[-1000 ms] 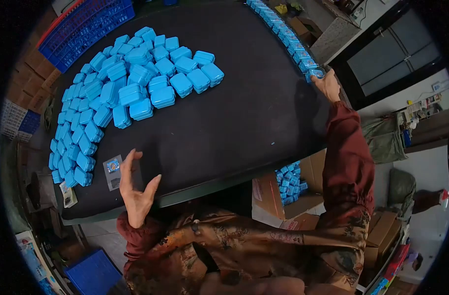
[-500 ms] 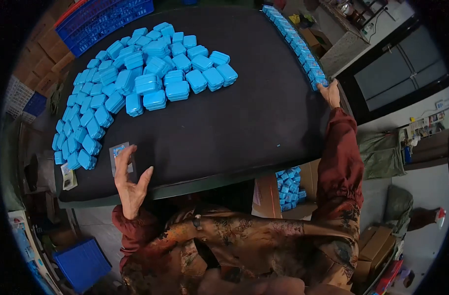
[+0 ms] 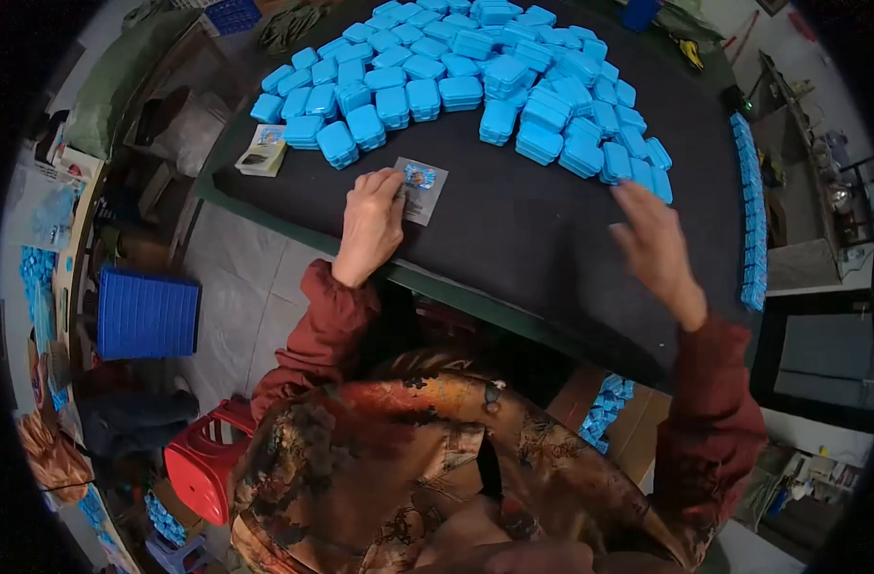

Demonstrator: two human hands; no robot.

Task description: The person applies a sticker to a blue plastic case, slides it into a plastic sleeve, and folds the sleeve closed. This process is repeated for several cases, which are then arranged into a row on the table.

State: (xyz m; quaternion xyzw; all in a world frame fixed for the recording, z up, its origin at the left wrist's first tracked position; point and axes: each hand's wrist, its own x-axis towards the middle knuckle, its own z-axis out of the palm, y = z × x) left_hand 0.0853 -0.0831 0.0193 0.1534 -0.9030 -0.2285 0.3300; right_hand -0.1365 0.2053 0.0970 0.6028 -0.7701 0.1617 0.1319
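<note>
Left hand (image 3: 368, 225) is nearest the card (image 3: 417, 202), which sits at its 2 o'clock, long axis 1-to-7, fingers bunched, can't tell if pinching tbh.

Held left hand (image 3: 371, 218) at the edge of a clear sheet (image 3: 419, 203), right hand (image 3: 657, 249) near blue boxes (image 3: 546, 108) heaped on a black table (image 3: 513, 239).

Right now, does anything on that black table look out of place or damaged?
One small oddity: a pale speck lies alone on the black table, near the edge by the person; what it is, I cannot tell. The heaped blue boxes sit jumbled, but I see no spill or damage.
</note>
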